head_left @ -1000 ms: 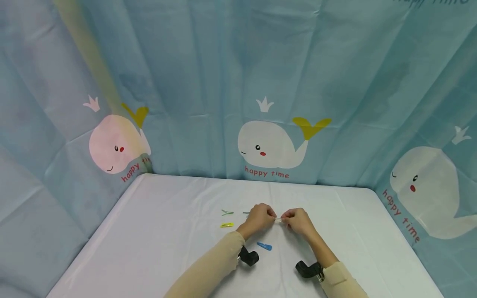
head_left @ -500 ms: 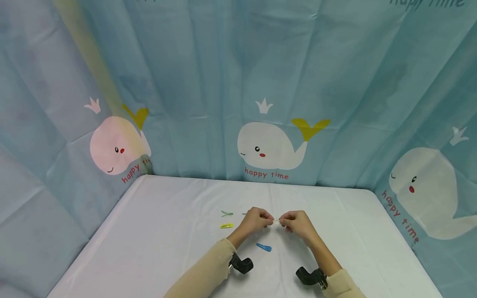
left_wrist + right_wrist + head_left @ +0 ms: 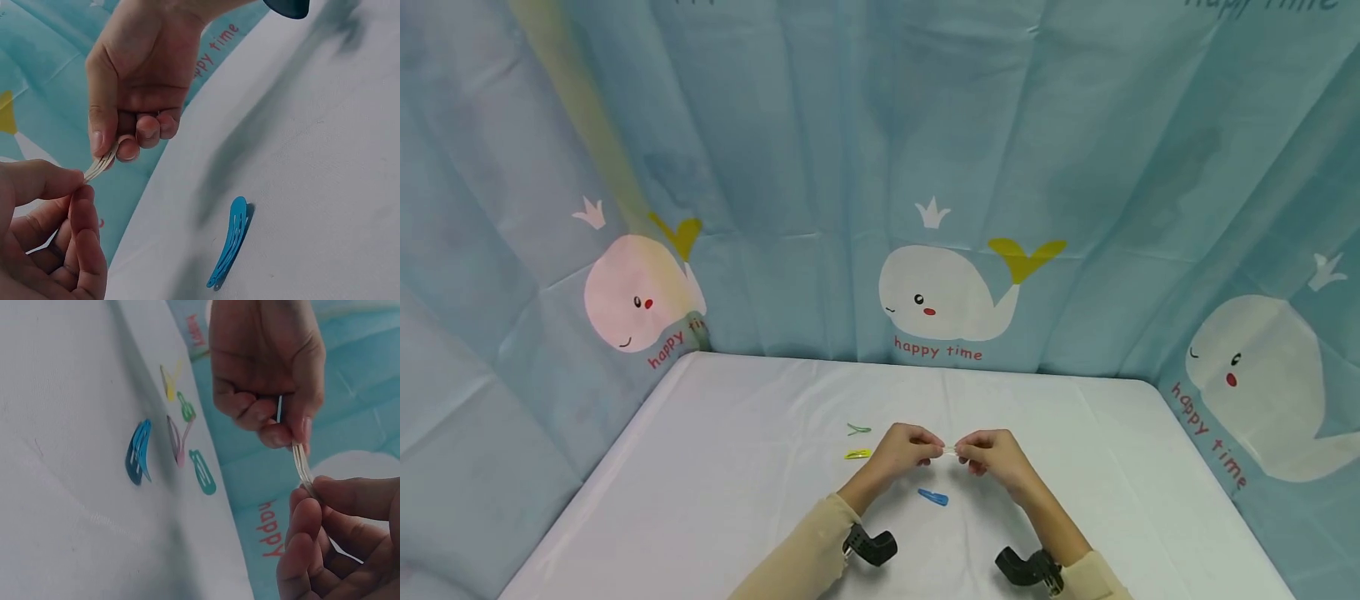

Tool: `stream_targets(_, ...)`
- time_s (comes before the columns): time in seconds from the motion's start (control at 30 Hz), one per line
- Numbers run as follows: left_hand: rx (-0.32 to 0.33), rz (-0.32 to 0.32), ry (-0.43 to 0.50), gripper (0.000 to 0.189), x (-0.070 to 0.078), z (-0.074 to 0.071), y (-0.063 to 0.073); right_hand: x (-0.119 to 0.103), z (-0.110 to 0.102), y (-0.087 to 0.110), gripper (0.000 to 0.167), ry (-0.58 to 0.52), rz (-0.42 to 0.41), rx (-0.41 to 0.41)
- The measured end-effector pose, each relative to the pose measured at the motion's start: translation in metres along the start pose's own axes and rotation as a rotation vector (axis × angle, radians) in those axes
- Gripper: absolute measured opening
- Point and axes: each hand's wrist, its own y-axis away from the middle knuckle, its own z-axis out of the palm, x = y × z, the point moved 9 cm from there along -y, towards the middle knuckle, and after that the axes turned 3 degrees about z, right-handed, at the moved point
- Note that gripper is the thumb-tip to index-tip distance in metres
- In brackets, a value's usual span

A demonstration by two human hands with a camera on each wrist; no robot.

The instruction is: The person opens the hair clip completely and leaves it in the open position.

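Note:
A cream snap hair clip is stretched between my two hands above the white table. My left hand pinches one end between thumb and fingers, and my right hand pinches the other. In the right wrist view the clip's long slotted strips run between the two sets of fingertips, its ends covered by them. Just in front of the hands lies a blue snap hair clip; up close in the left wrist view the blue clip shows its slotted middle.
Left of the hands lie a green hair clip and a yellow one. The right wrist view adds a pink clip and a teal one. A whale-printed curtain hangs behind the table.
Both hands have drifted slightly left and toward me, still pinching the cream clip between them. The left forearm has shifted left. The clips on the table lie where they were.

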Motion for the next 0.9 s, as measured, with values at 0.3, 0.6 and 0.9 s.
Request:
stream_targets(0.3, -0.011, 0.003, 0.072, 0.014, -0.003, -0.005, 0.009, -0.002, 0.009, 0.002, 0.025, -0.070, -0.006, -0.075)
stream_targets(0.6, -0.041, 0.013, 0.185, 0.020, -0.001, -0.005, 0.016, -0.011, 0.006, 0.006, 0.026, -0.065, -0.030, -0.094)
stream_targets(0.9, -0.025, -0.020, 0.187, 0.019, -0.007, -0.005, 0.027, -0.011, 0.006, 0.009, 0.029, -0.008, -0.058, -0.155)
